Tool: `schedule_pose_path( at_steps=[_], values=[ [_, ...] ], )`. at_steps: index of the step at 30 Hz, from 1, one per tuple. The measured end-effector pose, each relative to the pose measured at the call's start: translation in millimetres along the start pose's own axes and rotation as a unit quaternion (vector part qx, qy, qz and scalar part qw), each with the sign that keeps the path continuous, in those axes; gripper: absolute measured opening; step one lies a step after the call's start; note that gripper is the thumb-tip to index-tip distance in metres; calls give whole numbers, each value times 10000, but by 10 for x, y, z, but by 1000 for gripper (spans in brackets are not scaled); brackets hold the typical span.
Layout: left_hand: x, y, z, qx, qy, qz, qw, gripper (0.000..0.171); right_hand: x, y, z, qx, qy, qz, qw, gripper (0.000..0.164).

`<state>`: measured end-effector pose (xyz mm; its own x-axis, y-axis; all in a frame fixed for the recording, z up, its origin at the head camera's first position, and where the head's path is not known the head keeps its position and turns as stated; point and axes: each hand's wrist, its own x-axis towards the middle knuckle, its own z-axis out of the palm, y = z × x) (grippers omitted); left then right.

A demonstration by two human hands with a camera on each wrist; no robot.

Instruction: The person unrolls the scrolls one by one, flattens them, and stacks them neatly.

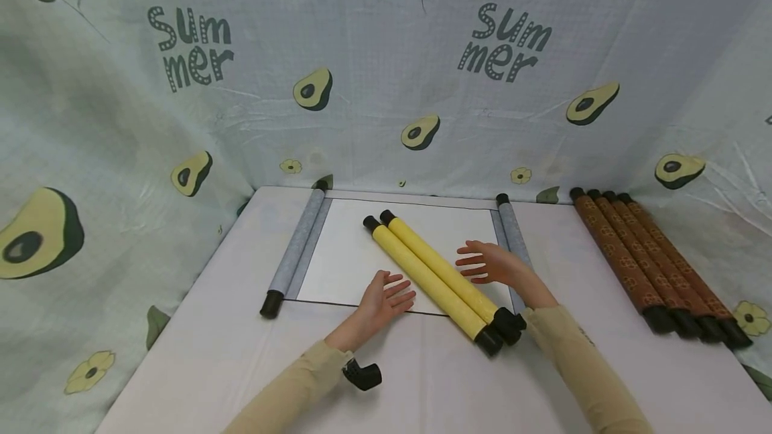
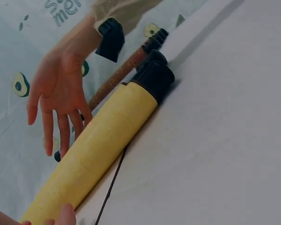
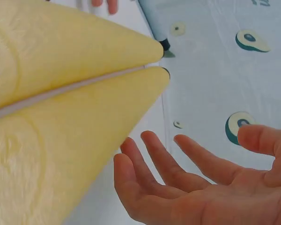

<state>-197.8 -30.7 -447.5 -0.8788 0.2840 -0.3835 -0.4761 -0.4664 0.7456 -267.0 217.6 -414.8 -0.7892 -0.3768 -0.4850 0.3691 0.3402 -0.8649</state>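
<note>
Two yellow rolls with black end caps lie side by side at a slant, the nearer roll [image 1: 431,283] and the farther roll [image 1: 447,268]. Beneath them is a white rectangular panel [image 1: 346,246] with dark edge lines. To the left of the rolls is my left hand [image 1: 381,301], palm facing them and fingers extended. My right hand [image 1: 496,264] is on their other side, its fingers loosely bent in the right wrist view. Neither hand holds anything. Whether any fingertips touch the rolls is unclear.
Grey rolls flank the white panel, a left one [image 1: 298,246] and a right one [image 1: 512,230], both black-capped. Several brown patterned rolls [image 1: 615,253] lie together at the table's right. Behind stands a cloth backdrop [image 1: 374,32] printed with avocados.
</note>
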Motion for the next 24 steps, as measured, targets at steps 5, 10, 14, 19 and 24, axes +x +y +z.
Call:
schedule_pose_path(
  at_steps=[5,10,14,19,24],
  values=[
    [62,-8,35,-1009,374,-202,9940,55,64,7,43,600,-57,88,9981,58],
    [131,-36,51,-1474,408,-212,9880,57,146,27,95,939,32,306,9951,58],
    [188,-48,72,-1719,401,-253,9840,58,194,29,120,887,81,457,9950,59],
    [230,-49,100,-1855,509,-278,9809,58,206,1,146,681,97,537,9962,60],
    [257,-43,114,-1805,611,-217,9814,58,170,-28,149,617,-80,544,9966,60]
  ],
)
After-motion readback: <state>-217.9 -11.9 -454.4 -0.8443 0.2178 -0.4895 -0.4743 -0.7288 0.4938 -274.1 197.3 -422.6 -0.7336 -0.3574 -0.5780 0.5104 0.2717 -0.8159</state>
